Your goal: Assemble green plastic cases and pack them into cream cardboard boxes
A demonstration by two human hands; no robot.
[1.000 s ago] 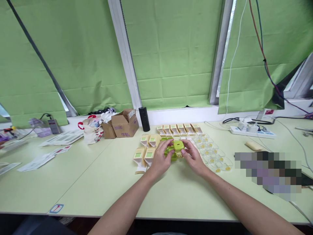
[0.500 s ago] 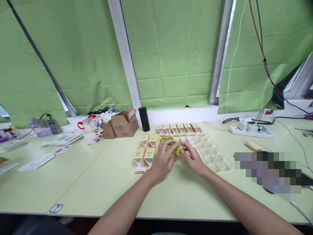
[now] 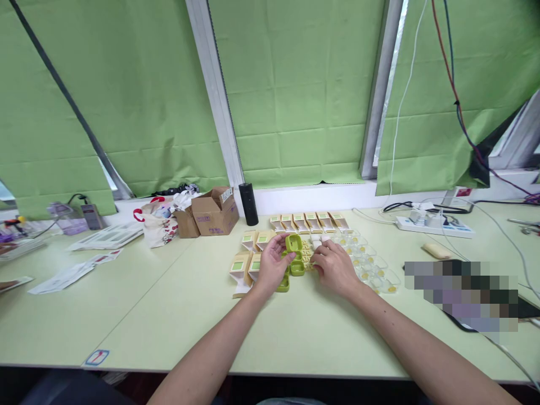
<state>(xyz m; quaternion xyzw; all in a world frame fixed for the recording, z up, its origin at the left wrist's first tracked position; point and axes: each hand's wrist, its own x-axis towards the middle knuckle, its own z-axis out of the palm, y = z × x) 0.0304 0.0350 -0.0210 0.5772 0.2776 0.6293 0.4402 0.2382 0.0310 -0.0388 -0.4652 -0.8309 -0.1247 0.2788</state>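
My left hand (image 3: 274,261) grips a small green square case (image 3: 294,243), tilted so that its hollow inside faces me. More green cases (image 3: 297,268) lie on the table under and beside that hand. Just to the right is a group of small yellow pieces (image 3: 306,251). My right hand (image 3: 335,264) is over the right side of these pieces, its fingers bent and brought together; whatever is between the fingertips is hidden. White blocks (image 3: 315,241) sit just beyond it. Clear plastic cups with yellow centres (image 3: 388,286) stand in rows on its right.
Folded cardboard cartons with green windows (image 3: 239,267) stand left of my hands, with another row (image 3: 312,223) behind. Further back are a black cylinder (image 3: 248,205), a brown box (image 3: 215,214) and a cloth bag (image 3: 157,225). A power strip (image 3: 436,226) and cables lie right.
My hands have moved apart. The left now tilts a green case with its hollow side showing, while the right has shifted to the yellow pieces. A co-worker's hand appears at the far left edge.
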